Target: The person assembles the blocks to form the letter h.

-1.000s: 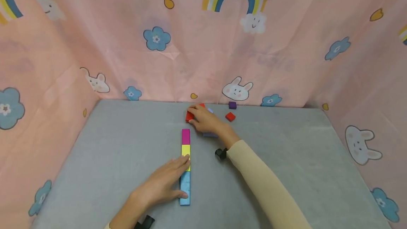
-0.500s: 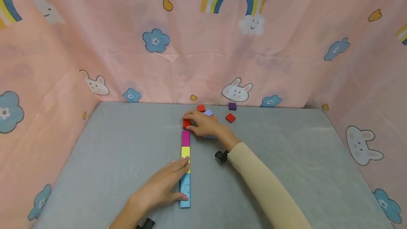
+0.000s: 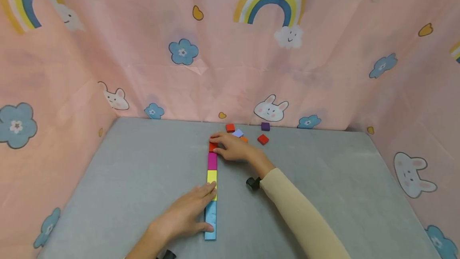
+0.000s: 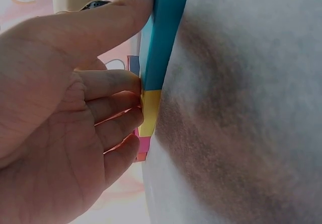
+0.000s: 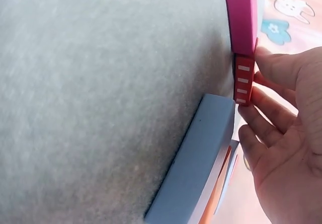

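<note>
Down the middle of the table runs a straight row: a blue block (image 3: 211, 212), a yellow block (image 3: 212, 176) and a magenta block (image 3: 212, 161). At its far end sits a red block (image 3: 213, 147), pinched between the thumb and fingers of my right hand (image 3: 235, 149). The right wrist view has this red block (image 5: 243, 80), marked with white bars, against the magenta block (image 5: 242, 20). My left hand (image 3: 183, 214) rests along the row, fingertips on the yellow block (image 4: 150, 114) and thumb on the blue block (image 4: 163, 38).
Behind my right hand lie another red block (image 3: 230, 128), a light-purple block (image 3: 237, 133) and a partly hidden orange block (image 3: 244, 139). A red block (image 3: 263, 139) and a dark purple block (image 3: 265, 126) lie farther right. A long blue-grey block (image 5: 196, 158) is near my right hand.
My right hand has brought the red block toward me, from beyond the row to touching the magenta block's far end. The left hand stays on the row.
</note>
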`<state>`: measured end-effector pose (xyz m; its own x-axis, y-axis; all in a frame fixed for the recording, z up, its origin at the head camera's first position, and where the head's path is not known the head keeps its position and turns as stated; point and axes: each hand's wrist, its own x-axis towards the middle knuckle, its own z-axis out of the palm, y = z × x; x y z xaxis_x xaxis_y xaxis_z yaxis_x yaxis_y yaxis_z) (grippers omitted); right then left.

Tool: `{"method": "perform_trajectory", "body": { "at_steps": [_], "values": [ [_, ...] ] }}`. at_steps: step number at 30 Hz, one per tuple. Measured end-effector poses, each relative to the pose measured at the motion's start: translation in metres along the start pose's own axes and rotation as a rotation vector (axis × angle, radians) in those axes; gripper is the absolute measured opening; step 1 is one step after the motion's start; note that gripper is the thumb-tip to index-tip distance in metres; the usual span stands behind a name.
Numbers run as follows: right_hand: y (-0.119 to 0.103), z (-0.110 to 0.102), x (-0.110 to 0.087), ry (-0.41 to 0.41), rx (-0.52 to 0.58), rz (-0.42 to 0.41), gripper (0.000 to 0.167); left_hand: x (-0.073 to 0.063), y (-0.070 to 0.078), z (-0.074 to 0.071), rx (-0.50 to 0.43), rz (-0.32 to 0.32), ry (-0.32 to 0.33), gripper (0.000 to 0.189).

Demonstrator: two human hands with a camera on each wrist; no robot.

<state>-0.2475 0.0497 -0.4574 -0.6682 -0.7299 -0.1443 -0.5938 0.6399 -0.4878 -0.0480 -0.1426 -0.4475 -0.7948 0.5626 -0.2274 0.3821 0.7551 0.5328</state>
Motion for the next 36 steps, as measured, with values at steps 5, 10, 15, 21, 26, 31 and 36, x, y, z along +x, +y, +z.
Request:
{"method": "perform_trajectory", "body": {
  "at_steps": [5,10,15,21,26,31,36],
  "values": [
    [0.003,0.006,-0.002,0.026,-0.012,-0.019,0.047,0.0,0.001,0.004,-0.012,-0.015,-0.002,0.096],
    [0.003,0.007,-0.002,0.029,-0.028,-0.015,0.047,0.002,0.001,0.004,-0.012,-0.028,-0.012,0.096],
    [0.001,0.008,-0.005,0.039,-0.04,-0.033,0.045,0.002,0.002,0.004,-0.017,-0.013,-0.003,0.095],
    [-0.001,0.01,-0.006,0.04,-0.036,-0.021,0.045,0.0,0.002,0.003,-0.012,-0.005,0.002,0.096],
    [-0.001,0.013,-0.005,0.038,-0.037,0.003,0.046,0.0,0.002,0.003,0.0,0.005,0.003,0.097],
    [-0.001,0.015,-0.006,0.035,-0.025,0.019,0.048,0.001,0.002,0.003,-0.001,-0.01,-0.006,0.096],
    [-0.003,0.013,-0.01,0.066,-0.017,0.009,0.048,0.0,0.003,0.003,0.009,0.003,0.003,0.095]
  ]
}}
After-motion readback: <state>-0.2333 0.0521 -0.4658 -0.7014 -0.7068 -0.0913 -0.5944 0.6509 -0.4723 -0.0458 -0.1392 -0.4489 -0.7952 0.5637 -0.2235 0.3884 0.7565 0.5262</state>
